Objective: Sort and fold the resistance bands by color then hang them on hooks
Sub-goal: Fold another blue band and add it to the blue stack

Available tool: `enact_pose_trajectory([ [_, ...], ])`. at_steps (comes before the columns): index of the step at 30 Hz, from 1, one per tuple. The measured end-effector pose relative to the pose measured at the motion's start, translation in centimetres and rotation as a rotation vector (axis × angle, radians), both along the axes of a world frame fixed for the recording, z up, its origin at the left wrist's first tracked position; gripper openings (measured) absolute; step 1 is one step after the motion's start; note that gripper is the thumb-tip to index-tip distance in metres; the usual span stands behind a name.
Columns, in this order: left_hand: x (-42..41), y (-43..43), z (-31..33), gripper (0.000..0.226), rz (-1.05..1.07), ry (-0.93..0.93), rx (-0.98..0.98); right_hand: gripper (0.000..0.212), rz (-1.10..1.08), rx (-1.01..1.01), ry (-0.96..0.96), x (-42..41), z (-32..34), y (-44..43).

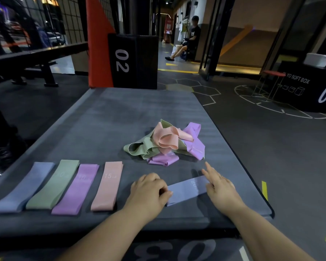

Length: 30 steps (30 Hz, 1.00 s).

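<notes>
Mat (120, 113): left fingers (163, 190) pinch blue band (186, 191), right fingers (213, 178) atop

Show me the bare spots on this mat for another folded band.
Widest: the far half of the mat, beyond the tangled pile and the folded row. A narrow strip lies between the pink folded band and the left hand. Crowded: near right, where it and the right hand touch the blue band.

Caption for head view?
Left hand grips, right hand presses a blue band on the mat near four folded bands and a pile.
</notes>
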<state>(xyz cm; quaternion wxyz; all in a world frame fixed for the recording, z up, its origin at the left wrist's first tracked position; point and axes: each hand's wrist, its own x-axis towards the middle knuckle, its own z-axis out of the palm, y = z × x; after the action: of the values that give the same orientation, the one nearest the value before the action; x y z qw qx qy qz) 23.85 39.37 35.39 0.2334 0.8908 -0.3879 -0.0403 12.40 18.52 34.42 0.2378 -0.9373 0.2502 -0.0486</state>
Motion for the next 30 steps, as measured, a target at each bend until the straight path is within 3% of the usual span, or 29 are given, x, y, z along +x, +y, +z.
enact_pose_trajectory([
  [3,0.0,-0.1,0.2,0.016,0.028,0.010,0.033,0.057,-0.148,0.032,-0.045,0.0,0.1,-0.2],
  [5,-0.2,-0.3,0.4,0.014,0.038,0.016,0.033,0.035,-0.215,-0.061,-0.069,0.0,0.2,-0.4],
  [8,-0.2,-0.5,0.5,0.034,0.074,0.025,0.041,0.013,-0.280,-0.086,-0.011,0.0,1.0,0.1],
  [11,0.0,-0.7,0.4,0.047,0.109,0.056,0.079,0.011,-0.289,-0.047,0.049,0.0,1.7,0.6],
  [16,-0.3,-0.8,0.7,0.033,0.107,0.067,0.090,0.015,-0.296,-0.035,0.034,0.2,1.9,1.1],
  [20,-0.6,-0.6,1.3,0.016,0.111,0.070,0.034,0.012,-0.295,0.114,-0.087,0.2,2.4,1.3],
  [24,-1.1,0.1,1.6,0.020,0.087,0.087,0.002,0.012,-0.324,0.225,-0.189,0.6,3.0,1.8],
  [30,-0.5,2.7,3.5,0.030,0.127,0.312,-0.124,0.008,-0.323,0.446,-0.342,1.4,4.1,3.8],
])
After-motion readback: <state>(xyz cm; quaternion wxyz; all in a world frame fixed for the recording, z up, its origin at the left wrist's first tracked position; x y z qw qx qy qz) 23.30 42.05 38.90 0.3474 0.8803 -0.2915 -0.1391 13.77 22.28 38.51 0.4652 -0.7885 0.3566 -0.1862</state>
